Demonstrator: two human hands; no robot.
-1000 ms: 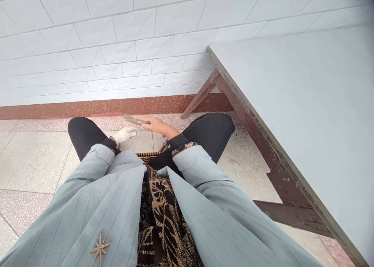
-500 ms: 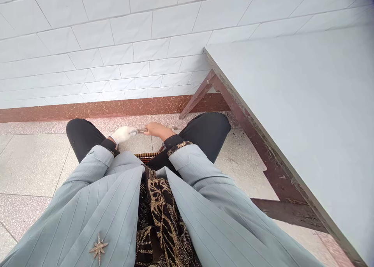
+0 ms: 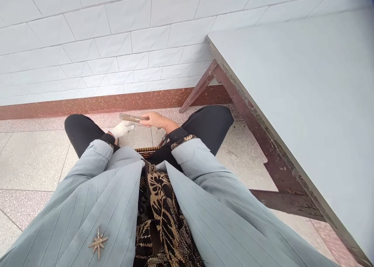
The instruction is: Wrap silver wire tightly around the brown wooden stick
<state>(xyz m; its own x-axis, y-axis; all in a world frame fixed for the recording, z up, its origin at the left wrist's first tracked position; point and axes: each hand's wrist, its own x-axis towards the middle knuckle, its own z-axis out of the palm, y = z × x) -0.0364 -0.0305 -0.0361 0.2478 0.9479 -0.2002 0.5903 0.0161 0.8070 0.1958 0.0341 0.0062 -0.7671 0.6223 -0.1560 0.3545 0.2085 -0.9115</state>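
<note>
My right hand, bare, is closed around one end of a slim brown stick-like tool. The tool's wider, pale-streaked end points left, passing just above my left hand. That hand wears a white glove, and its fingers look curled in; whether anything is inside them is hidden. Both hands are low between my knees. Below them, a strip of yellow-and-black woven material shows at the edge of my lap, with a dark curved piece beside it.
A pale tabletop on a worn brown wooden frame stands close on my right. White wall tiles with a reddish-brown skirting rise ahead. Speckled stone floor spreads to the left.
The tool has swung so its wide end now points left, over the gloved hand. My right hand has risen slightly, and the left has drawn a little left.
</note>
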